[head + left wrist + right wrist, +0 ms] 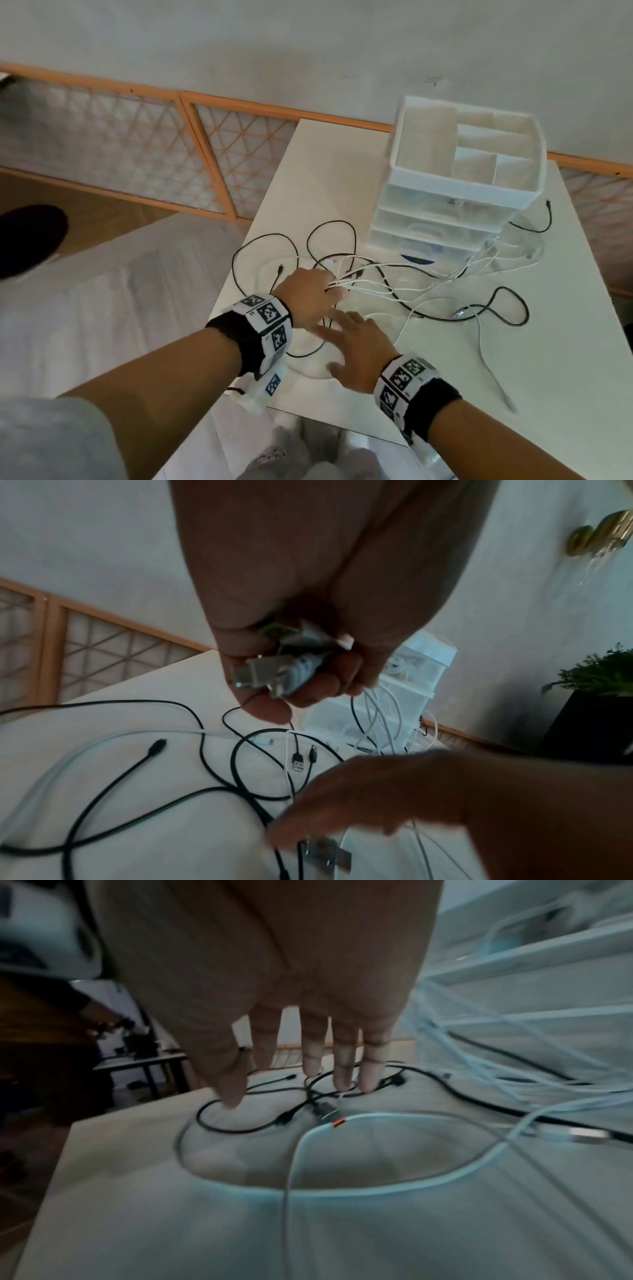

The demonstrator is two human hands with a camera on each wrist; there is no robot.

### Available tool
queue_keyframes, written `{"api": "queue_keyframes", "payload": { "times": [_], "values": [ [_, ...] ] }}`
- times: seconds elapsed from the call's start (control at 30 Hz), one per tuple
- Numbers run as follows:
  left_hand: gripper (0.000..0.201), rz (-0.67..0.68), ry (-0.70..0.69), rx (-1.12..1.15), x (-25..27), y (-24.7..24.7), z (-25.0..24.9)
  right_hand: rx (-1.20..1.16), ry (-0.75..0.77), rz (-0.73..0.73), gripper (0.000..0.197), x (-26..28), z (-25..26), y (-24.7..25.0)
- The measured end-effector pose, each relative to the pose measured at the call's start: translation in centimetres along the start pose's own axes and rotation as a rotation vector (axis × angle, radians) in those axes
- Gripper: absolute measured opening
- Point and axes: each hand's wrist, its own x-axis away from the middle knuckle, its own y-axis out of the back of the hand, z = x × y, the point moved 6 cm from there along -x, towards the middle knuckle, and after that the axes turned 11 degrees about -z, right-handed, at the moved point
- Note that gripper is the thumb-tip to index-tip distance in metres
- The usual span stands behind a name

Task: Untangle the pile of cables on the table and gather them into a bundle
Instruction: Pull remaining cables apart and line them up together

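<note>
Black cables and white cables lie tangled across the white table. My left hand grips a bunch of white cable ends at the pile's left side. In the left wrist view this hand is curled round several plugs, with black loops on the table below. My right hand hovers just below the left hand with its fingers spread and nothing in it. The right wrist view shows those straight fingers over a black loop and a metal plug.
A white drawer organizer stands at the table's back right, and several cables run round its base. The table's left edge drops to a white bed or sofa. A wooden lattice screen lines the wall behind.
</note>
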Motion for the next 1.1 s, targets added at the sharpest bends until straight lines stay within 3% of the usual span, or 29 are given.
{"api": "queue_keyframes", "payload": {
  "times": [0.07, 0.13, 0.37, 0.5, 0.73, 0.83, 0.93, 1.0, 1.1],
  "values": [
    [0.037, 0.009, -0.004, -0.016, 0.1, -0.3, 0.5, 0.110, 0.044, 0.108, 0.068, -0.9, 1.0, -1.9],
    [0.037, 0.019, 0.011, -0.049, 0.2, -0.7, 1.7, 0.135, 0.032, 0.101, 0.063, -1.1, 0.9, -2.5],
    [0.024, 0.010, 0.136, -0.104, -0.5, -1.2, 6.9, 0.154, -0.090, -0.110, 0.010, 1.8, -5.2, -0.7],
    [0.029, 0.010, 0.171, -0.161, -0.5, -1.3, 8.0, 0.206, -0.232, -0.212, 0.014, 3.9, -9.8, 0.7],
    [0.036, 0.091, 0.171, -0.230, 0.2, -4.2, 8.8, 0.415, -0.504, -0.177, 0.018, 7.1, -14.2, 3.1],
    [0.031, 0.122, 0.157, -0.180, 0.1, -5.1, 7.7, 0.201, -0.582, -0.295, 0.018, 7.4, -14.5, 4.4],
    [0.019, 0.143, 0.101, -0.075, -1.1, -4.0, 5.1, -0.172, -0.587, -0.536, 0.014, 6.8, -13.7, 8.1],
    [0.026, 0.113, 0.118, 0.015, -2.2, -2.1, 3.5, -0.348, -0.559, -0.734, 0.012, 6.6, -12.9, 12.2],
    [0.024, 0.020, 0.249, 0.383, -3.4, 1.6, 1.3, -0.526, -0.462, -0.924, 0.009, 6.6, -11.2, 18.0]
  ]
}}
